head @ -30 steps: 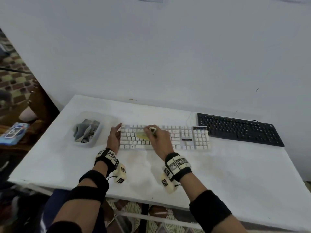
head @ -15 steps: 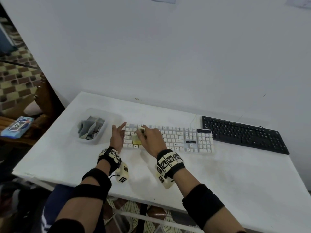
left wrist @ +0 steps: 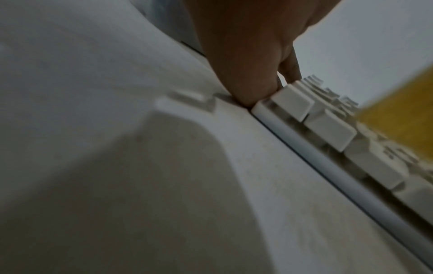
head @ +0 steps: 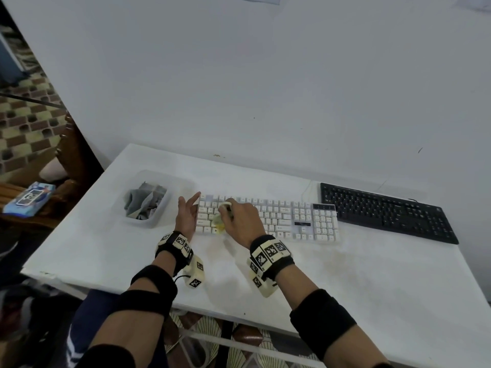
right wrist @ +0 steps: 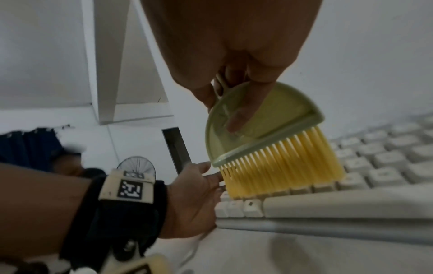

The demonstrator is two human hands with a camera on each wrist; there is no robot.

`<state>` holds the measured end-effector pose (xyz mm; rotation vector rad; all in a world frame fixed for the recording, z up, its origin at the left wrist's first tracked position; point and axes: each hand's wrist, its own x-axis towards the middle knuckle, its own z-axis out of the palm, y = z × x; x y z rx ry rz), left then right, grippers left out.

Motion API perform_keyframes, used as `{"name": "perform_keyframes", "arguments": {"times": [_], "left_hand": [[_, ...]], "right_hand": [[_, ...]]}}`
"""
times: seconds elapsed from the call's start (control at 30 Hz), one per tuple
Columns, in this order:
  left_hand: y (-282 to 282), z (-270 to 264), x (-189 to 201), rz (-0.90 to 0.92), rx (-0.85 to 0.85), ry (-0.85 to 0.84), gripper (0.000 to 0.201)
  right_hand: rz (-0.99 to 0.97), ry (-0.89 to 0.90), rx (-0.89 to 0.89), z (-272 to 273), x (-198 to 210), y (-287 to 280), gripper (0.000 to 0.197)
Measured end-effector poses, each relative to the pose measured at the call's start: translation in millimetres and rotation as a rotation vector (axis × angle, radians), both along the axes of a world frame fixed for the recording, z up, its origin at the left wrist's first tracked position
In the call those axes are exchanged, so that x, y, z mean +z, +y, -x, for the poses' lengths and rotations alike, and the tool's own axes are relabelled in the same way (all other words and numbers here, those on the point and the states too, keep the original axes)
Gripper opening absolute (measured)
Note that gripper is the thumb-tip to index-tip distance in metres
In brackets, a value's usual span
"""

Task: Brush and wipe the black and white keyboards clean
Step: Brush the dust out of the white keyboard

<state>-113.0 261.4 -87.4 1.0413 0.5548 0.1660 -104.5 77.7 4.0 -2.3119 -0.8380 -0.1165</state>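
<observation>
The white keyboard [head: 279, 220] lies in the middle of the white table [head: 345, 282]; the black keyboard [head: 385, 212] lies to its right by the wall. My right hand [head: 239, 219] grips a small green brush with yellow bristles [right wrist: 269, 146], and the bristles rest on the keys at the white keyboard's [right wrist: 374, 166] left end. My left hand [head: 187, 215] lies flat with straight fingers against the left edge of that keyboard [left wrist: 328, 128]. Its fingers [left wrist: 248, 87] touch the keyboard's corner, and the yellow bristles [left wrist: 403, 111] show at the right.
A clear plastic tub [head: 152, 197] with grey cloths inside stands just left of my left hand. A blue packet [head: 29, 199] lies on a wooden seat beyond the table's left edge. The wall runs close behind both keyboards.
My right hand has swept the brush leftward along the white keyboard, from near its middle keys to its left end. The left hand stays at the keyboard's left edge.
</observation>
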Motion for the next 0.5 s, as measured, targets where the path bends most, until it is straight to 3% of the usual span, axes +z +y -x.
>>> {"name": "perform_keyframes", "arguments": {"times": [0.2, 0.4, 0.5], "left_hand": [[-0.1, -1.3, -1.6, -0.022, -0.001, 0.005, 0.066], [3.4, -3.9, -9.4, 0.025, -0.008, -0.012, 0.066], [3.9, -5.5, -10.0, 0.037, -0.012, -0.015, 0.066]], "right_hand": [[-0.229, 0.207, 0.012, 7.0, 3.3, 14.2, 0.025], [-0.041, 0.119, -0.079, -7.6, 1.9, -18.2, 0.028], [-0.120, 0.159, -0.159, -19.0, 6.3, -36.7, 0.031]]}}
